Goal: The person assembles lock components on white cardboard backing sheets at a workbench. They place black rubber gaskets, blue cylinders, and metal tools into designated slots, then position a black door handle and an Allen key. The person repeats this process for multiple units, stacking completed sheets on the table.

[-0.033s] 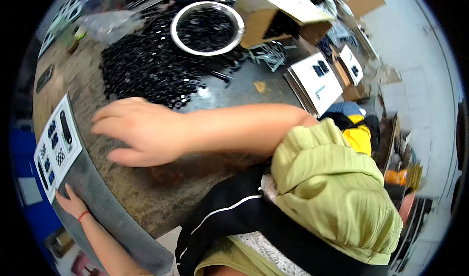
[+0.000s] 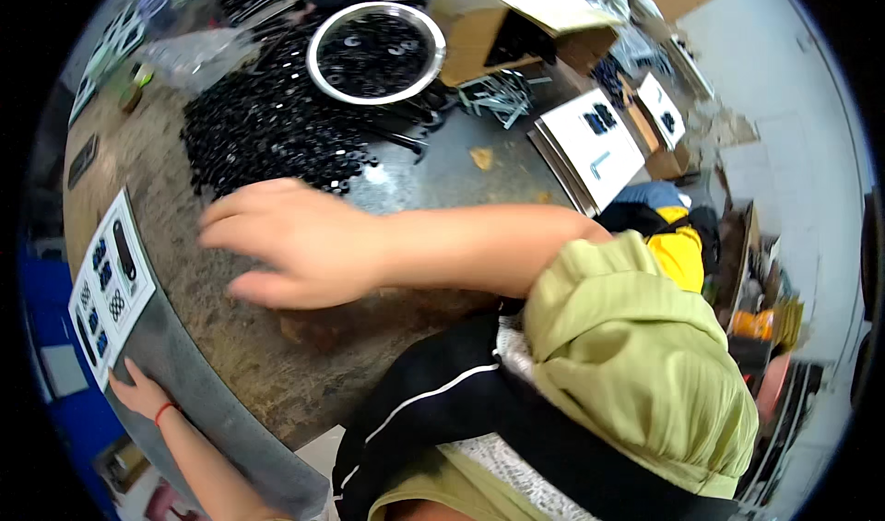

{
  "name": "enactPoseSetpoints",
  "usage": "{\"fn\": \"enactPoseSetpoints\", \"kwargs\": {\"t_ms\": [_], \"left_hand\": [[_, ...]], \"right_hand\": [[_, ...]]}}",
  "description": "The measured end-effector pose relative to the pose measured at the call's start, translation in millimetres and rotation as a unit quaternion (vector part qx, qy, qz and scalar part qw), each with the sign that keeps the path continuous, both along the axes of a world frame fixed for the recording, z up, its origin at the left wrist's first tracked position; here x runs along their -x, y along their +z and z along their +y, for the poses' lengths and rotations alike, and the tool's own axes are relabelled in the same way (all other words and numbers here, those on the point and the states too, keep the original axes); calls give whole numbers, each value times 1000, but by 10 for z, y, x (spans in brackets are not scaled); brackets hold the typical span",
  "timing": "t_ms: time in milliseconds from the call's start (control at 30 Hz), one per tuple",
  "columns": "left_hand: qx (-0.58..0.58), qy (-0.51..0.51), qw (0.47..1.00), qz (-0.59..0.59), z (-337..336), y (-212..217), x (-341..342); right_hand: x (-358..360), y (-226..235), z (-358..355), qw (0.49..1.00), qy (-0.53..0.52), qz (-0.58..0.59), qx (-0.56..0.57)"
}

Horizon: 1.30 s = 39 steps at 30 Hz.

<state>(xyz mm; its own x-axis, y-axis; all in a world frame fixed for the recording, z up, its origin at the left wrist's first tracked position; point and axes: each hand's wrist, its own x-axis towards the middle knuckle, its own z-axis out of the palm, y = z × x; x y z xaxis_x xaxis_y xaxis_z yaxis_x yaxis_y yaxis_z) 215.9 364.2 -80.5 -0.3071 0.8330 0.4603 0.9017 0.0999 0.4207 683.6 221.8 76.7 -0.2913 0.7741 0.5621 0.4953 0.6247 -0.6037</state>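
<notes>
My right hand (image 2: 295, 244) lies palm down on the worn brown tabletop (image 2: 369, 337), fingers spread and holding nothing. Its fingertips point left, just below a big heap of small black rings (image 2: 267, 134). My bare forearm runs back to a green sleeve (image 2: 636, 364). My left hand (image 2: 138, 394), with a red band at the wrist, rests on the table's grey front edge (image 2: 212, 401). Its fingers touch the lower corner of a white printed card (image 2: 109, 286).
A round metal bowl (image 2: 375, 53) with black rings stands behind the heap. Open cardboard boxes (image 2: 516, 23), a bundle of metal keys (image 2: 498, 92) and stacked white cards (image 2: 590, 148) fill the far right. A clear plastic bag (image 2: 194, 55) lies far left.
</notes>
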Motion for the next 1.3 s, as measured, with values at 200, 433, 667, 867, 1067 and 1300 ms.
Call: {"fn": "enactPoseSetpoints", "kwargs": {"t_ms": [200, 433, 667, 867, 1067, 1300], "left_hand": [[9, -225, 921, -319, -580, 688, -2055], [400, -547, 629, -381, -1890, 1376, -4821], [593, -522, 463, -401, -2581, 1189, -6589], [624, -485, 510, -338, -2682, 967, -7280], [585, -511, 566, -277, -2693, 864, -7447], [554, -521, 556, -337, -2716, 818, -7352]], "right_hand": [[-1751, -196, -1377, 925, -366, 22, 98], [-4232, -127, -2282, 722, -662, -114, 168], [-5436, -640, -2933, 613, -724, -20, 316], [-5518, -791, -3005, 638, -713, 21, 291], [-5588, -807, -3019, 654, -695, 65, 291], [-5409, -615, -2979, 657, -708, 53, 254]]}}
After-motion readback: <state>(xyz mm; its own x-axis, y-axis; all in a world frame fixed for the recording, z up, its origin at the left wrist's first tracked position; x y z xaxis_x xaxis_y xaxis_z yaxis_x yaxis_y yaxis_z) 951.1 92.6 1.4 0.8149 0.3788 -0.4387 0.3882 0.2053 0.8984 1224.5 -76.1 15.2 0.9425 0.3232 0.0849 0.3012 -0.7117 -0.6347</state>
